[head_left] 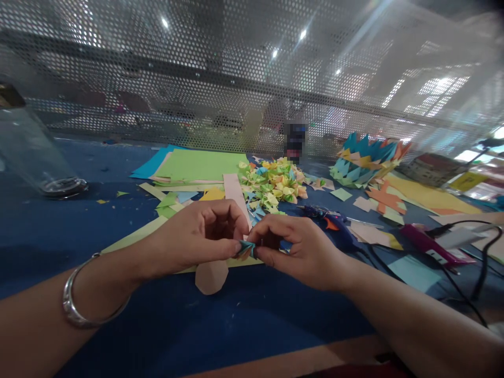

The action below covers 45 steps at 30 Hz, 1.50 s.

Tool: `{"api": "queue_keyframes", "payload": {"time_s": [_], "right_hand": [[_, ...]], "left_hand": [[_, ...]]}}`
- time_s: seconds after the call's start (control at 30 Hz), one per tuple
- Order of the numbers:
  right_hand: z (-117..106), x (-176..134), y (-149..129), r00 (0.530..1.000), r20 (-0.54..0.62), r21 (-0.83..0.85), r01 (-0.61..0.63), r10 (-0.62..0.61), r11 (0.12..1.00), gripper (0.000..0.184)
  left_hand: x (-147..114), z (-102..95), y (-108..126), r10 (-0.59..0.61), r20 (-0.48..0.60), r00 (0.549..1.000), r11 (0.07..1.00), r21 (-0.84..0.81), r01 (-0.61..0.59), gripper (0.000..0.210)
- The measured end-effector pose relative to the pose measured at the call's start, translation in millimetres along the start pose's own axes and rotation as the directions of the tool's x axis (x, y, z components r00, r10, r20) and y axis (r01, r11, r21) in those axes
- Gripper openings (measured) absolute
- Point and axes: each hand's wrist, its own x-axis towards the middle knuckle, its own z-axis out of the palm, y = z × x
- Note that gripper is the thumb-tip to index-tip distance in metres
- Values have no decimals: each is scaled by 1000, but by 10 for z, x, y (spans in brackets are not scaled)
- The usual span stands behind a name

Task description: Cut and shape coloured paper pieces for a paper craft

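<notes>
I find left hand (208, 231) and right hand (297, 249) pinching one teal paper piece (247, 246), apparently part-folded, toward the near edge of the surface (177, 325). Done: folded pieces (275, 181) heaped toward the far edge. Outstanding: flat sheets (208, 165).

Blue desk (157, 325), busy all over, and the heap of folded papers (275, 184) sits centre stage! Just left of it, a stack of sheets (205, 164), green on top; well to its left, a glass jar (39, 152). Over to the heap's right, a zigzag paper ring (356, 164); nearer the front on that side, a glue gun (346, 235), and farther right, a purple power strip (429, 247).
</notes>
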Motion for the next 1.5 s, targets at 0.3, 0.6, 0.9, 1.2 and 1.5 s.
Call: {"api": "queue_keyframes", "payload": {"time_s": [0.3,0.6,0.9,1.2,1.5], "right_hand": [[-11,-14,10,1000,-26,57,-11,12,998,11],[-25,10,-1,1000,-13,33,-15,16,999,10],[3,-4,16,999,24,-49,36,-35,998,11],[24,-23,47,997,41,-64,64,-62,996,10],[45,-30,28,997,44,-84,71,-67,994,15]], "left_hand": [[2,-36,-49,13,30,999,997,-79,-11,12],[11,-16,-74,13,-72,997,999,-28,-15,11],[13,37,13,-204,-85,975,975,-114,193,11],[-3,47,-5,-219,-50,975,970,-118,212,13],[0,55,15,-205,-28,978,975,-92,202,10]]}}
